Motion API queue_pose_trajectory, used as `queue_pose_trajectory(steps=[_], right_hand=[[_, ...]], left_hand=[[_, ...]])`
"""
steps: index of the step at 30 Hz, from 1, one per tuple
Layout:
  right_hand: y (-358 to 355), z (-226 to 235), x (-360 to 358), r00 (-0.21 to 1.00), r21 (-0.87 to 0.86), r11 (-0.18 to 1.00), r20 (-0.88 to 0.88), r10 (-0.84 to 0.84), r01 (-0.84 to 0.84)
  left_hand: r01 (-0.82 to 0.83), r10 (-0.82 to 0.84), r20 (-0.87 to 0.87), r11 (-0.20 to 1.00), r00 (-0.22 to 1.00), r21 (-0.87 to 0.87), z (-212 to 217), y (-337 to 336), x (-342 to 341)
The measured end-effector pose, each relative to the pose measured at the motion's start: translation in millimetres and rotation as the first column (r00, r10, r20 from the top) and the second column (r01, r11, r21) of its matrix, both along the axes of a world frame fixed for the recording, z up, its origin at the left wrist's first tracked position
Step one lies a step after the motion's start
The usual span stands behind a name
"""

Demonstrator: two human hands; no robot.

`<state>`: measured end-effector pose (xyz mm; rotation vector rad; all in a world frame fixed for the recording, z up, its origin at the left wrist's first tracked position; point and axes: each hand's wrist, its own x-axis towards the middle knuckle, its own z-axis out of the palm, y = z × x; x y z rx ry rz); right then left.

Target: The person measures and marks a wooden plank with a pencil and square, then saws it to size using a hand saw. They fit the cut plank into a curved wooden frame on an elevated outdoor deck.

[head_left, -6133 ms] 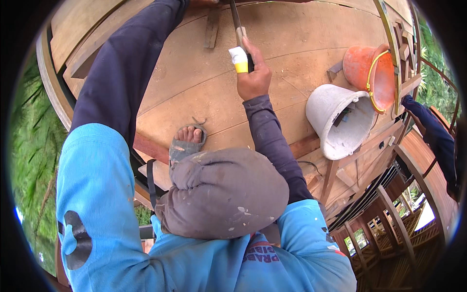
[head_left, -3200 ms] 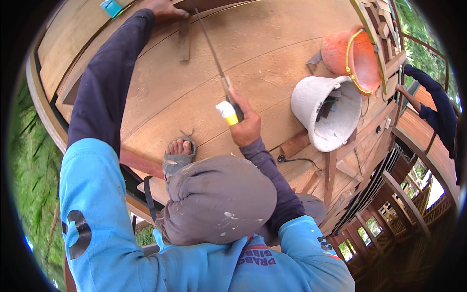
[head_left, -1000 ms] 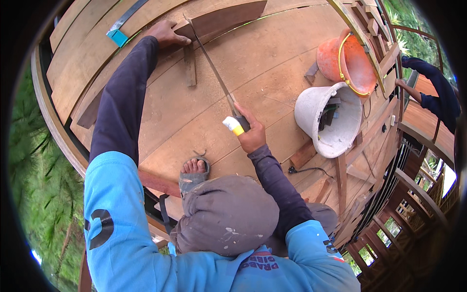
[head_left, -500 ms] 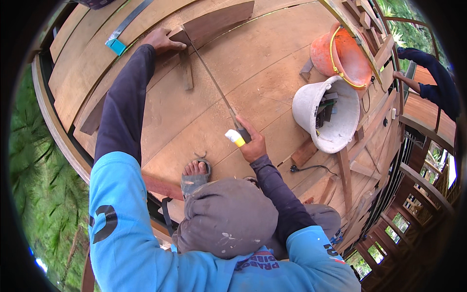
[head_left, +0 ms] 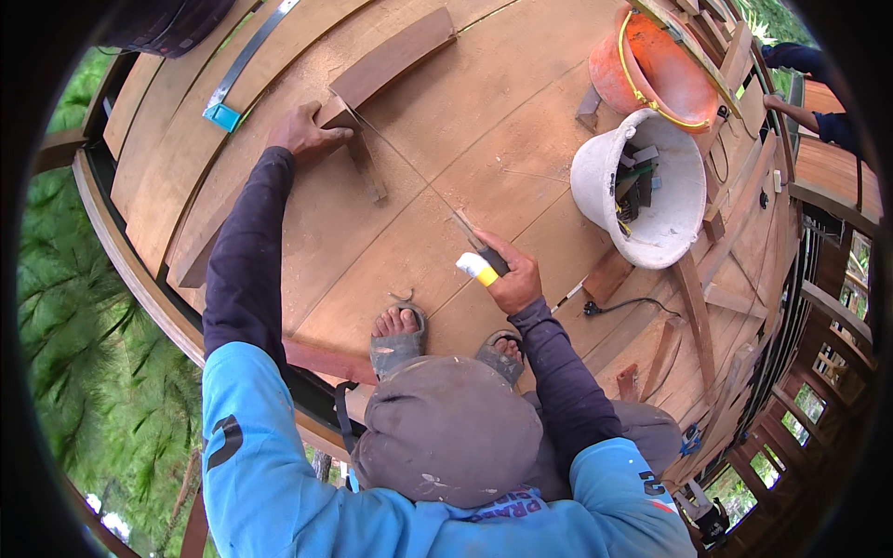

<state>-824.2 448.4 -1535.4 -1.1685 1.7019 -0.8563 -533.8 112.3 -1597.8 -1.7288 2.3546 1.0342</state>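
Observation:
My left hand (head_left: 310, 132) grips a long curved wooden board (head_left: 395, 58) near its middle, fingers wrapped over the edge. A saw cut crosses the board just right of those fingers. My right hand (head_left: 514, 279) is closed round the dark handle of a handsaw (head_left: 426, 182), whose thin blade runs up and left into the cut. A white and yellow wrap (head_left: 477, 268) shows at the thumb side of that hand. Below the board, a short wooden block (head_left: 366, 167) sticks out toward me. Pale sawdust lies on the planks around it.
A whitish bucket (head_left: 588, 186) with tools inside stands at right, beside an orange bucket (head_left: 609, 79). A metal square (head_left: 246, 60) with a teal handle lies far left. Offcuts and a black plug (head_left: 593, 308) lie at right. My sandalled feet (head_left: 398, 339) are near. Another person's arm (head_left: 795, 110) shows far right.
The whole view has shifted and turned slightly, bringing my second foot into sight. Both hands keep their hold on board and saw, and the blade stays in the cut.

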Motion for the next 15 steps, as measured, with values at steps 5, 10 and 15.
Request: queue_pose_trajectory(steps=[5,10,15], right_hand=[[14,-17,9,0.999,-0.049,0.998,-0.012,0.042,-0.043],[17,-12,40,1.000,-0.048,0.999,-0.021,-0.004,0.003],[9,-20,44,1.000,-0.056,0.998,-0.012,0.002,-0.002]], left_hand=[[-0.113,0.112,0.021,0.993,0.993,0.038,37,21,-10],[-0.116,0.121,0.032,0.984,0.992,-0.137,24,17,8],[-0.071,0.129,0.210,0.963,0.969,-0.261,-3,15,18]])
